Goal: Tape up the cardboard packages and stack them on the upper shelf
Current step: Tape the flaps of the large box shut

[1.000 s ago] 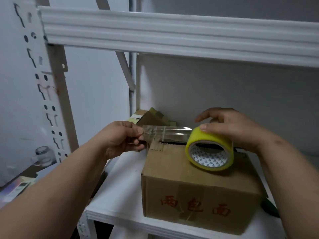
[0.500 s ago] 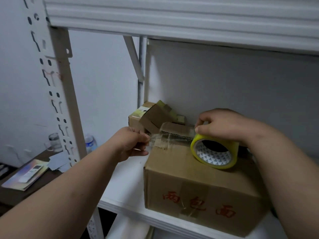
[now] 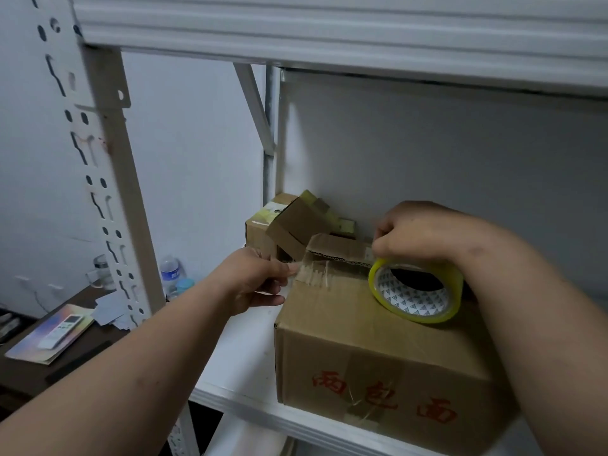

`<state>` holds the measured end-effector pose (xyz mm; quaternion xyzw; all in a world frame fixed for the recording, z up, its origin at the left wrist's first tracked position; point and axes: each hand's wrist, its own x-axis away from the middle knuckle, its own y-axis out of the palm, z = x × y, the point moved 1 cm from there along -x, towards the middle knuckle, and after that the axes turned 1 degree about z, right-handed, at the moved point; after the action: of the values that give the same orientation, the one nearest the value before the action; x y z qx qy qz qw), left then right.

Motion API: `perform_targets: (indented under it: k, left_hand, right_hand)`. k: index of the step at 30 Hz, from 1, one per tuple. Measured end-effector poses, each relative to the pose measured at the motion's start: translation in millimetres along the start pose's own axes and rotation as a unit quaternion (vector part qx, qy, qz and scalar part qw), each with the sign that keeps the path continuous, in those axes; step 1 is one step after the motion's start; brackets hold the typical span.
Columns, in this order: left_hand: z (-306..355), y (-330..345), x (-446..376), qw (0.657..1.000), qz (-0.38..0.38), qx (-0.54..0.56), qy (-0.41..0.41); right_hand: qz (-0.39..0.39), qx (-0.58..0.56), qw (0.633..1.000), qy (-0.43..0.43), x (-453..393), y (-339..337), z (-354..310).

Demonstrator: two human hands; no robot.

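Note:
A brown cardboard box (image 3: 362,350) with red characters on its front stands on the white shelf (image 3: 243,376). Clear tape (image 3: 316,274) runs across its top left edge. My left hand (image 3: 260,281) pinches the free end of that tape at the box's upper left corner. My right hand (image 3: 424,235) grips the yellow tape roll (image 3: 416,292), which is tilted on the box top. One far flap stands slightly raised. A smaller box (image 3: 279,228) with open flaps sits behind it, by the rear post.
The upper shelf beam (image 3: 329,28) crosses overhead. A slotted upright post (image 3: 108,179) stands at left. Beyond it a dark desk (image 3: 39,366) carries a remote on a booklet, papers, a glass jar and a water bottle (image 3: 171,274).
The tape stretched in the air between my hands has come down onto the box's top left edge. My left hand has dropped to the corner, and the view has tilted down and closer.

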<state>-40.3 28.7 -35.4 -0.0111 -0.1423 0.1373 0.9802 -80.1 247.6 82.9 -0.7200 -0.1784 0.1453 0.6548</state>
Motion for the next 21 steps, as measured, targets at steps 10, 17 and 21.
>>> perform_targets:
  k: [10,17,21]
  left_hand:
    - [-3.9,1.2,-8.2,1.000,0.001,-0.022,-0.015]
    - [-14.1,-0.6,-15.3,0.999,-0.016,-0.002,-0.042]
    - [-20.4,-0.2,-18.2,0.996,-0.029,0.020,-0.079]
  right_hand:
    - [-0.019,0.016,1.000,0.009,-2.8,3.6,-6.3]
    - [-0.019,0.036,0.999,0.003,-5.7,5.1,-8.0]
    - [-0.015,0.034,0.999,0.005,-8.3,7.2,-7.0]
